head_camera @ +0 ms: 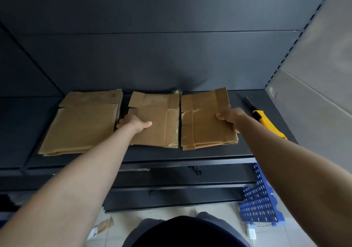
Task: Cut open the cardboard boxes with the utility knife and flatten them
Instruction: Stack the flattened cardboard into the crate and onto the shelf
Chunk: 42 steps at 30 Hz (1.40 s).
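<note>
While three flattened cardboard boxes are lying side by side on the dark shelf point(190, 152), the left hand point(135, 124) is gripping the middle box point(158, 121) at its left edge, thumb on top and fingers tucked under. The right hand point(231, 118) is holding the right box point(203, 121) by its right edge in the same way. The left box point(82, 125) is lying untouched. Just right of the boxes, the yellow-and-black utility knife point(264, 121) is resting on the shelf, its near end hiding behind the right forearm. The cardboard is showing brown, creased faces, notched flaps and glossy tape strips; the shelf is looking matte and metallic. Below, a blue perforated panel point(261, 199) is leaning by the pale tiled floor point(171, 214).
</note>
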Each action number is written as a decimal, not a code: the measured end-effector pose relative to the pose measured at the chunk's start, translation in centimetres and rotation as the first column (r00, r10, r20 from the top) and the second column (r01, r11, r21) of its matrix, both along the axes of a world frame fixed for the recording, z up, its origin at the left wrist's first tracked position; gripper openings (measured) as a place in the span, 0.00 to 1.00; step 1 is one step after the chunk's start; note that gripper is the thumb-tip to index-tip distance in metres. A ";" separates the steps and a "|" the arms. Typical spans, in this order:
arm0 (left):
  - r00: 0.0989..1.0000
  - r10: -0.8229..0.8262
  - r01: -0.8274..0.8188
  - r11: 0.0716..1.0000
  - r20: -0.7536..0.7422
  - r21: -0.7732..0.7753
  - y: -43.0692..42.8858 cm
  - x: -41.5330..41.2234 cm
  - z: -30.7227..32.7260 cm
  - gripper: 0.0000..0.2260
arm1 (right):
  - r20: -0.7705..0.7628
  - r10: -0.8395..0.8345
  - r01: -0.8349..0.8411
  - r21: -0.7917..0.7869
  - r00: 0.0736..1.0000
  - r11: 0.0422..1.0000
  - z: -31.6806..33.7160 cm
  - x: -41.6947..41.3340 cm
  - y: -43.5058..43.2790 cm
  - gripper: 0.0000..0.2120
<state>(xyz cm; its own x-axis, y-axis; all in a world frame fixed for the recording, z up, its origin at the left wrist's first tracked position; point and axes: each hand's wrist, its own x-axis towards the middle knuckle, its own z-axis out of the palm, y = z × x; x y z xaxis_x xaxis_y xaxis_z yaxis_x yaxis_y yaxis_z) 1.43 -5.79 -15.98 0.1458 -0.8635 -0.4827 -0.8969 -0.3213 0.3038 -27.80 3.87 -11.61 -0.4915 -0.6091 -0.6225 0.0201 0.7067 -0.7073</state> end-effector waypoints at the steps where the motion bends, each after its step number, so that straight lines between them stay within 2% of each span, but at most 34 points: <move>1: 1.000 -0.005 0.006 1.000 -0.009 0.020 -0.1 0.1 -0.5 0.45 | -0.003 0.000 0.000 0.007 1.000 1.000 -0.4 0.2 -0.1 0.26; 5: 0.972 0.175 -0.163 0.983 -0.159 0.090 -1.4 1.5 -2.6 0.57 | 0.003 -0.012 0.012 0.028 1.000 1.000 -1.2 0.4 -0.2 0.26; 6: 0.955 0.214 -0.197 0.975 -0.206 0.100 -1.1 1.6 -1.8 0.56 | -0.001 -0.014 0.014 0.029 1.000 0.999 -1.2 0.3 -0.2 0.26; 9: 0.916 0.258 -0.228 0.965 -0.307 0.133 -0.1 1.2 0.9 0.44 | -0.026 -0.027 0.027 0.005 0.999 1.000 -1.2 0.3 -0.3 0.25; 11: 0.889 0.272 -0.233 0.961 -0.368 0.148 -0.1 1.3 1.4 0.41 | -0.038 -0.032 0.032 -0.013 0.999 0.999 -1.0 0.3 -0.6 0.24; 19: 0.778 0.307 -0.308 0.947 -0.548 0.093 1.8 2.1 3.2 0.41 | -0.077 0.002 -0.009 -0.085 0.997 0.996 1.3 -0.1 -0.8 0.19; 28: 0.654 0.303 -0.468 0.882 -0.694 -0.057 4.6 3.0 8.7 0.39 | -0.199 0.059 -0.121 -0.316 0.978 0.941 7.4 -1.0 -2.3 0.18; 34: 0.571 0.338 -0.626 0.769 -0.749 -0.131 9.0 4.9 12.7 0.25 | -0.142 0.162 -0.207 -0.408 0.976 0.889 10.3 2.3 -2.8 0.20; 39: 0.541 0.331 -0.681 0.712 -0.773 -0.171 13.9 8.0 15.6 0.19 | -0.081 0.234 -0.244 -0.471 0.969 0.848 12.7 5.6 -0.9 0.20; 42: 0.511 0.310 -0.709 0.679 -0.802 -0.190 17.4 10.1 17.5 0.19 | -0.055 0.270 -0.259 -0.514 0.961 0.818 14.3 8.1 1.2 0.22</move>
<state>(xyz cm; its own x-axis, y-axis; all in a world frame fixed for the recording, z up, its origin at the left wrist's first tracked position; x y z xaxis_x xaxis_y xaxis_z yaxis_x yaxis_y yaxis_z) 11.53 11.58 1.50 0.4520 -0.8627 -0.2267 -0.0832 -0.2938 0.9522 -19.73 5.05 2.73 -0.2561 -0.9472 -0.1930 -0.0971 0.2239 -0.9698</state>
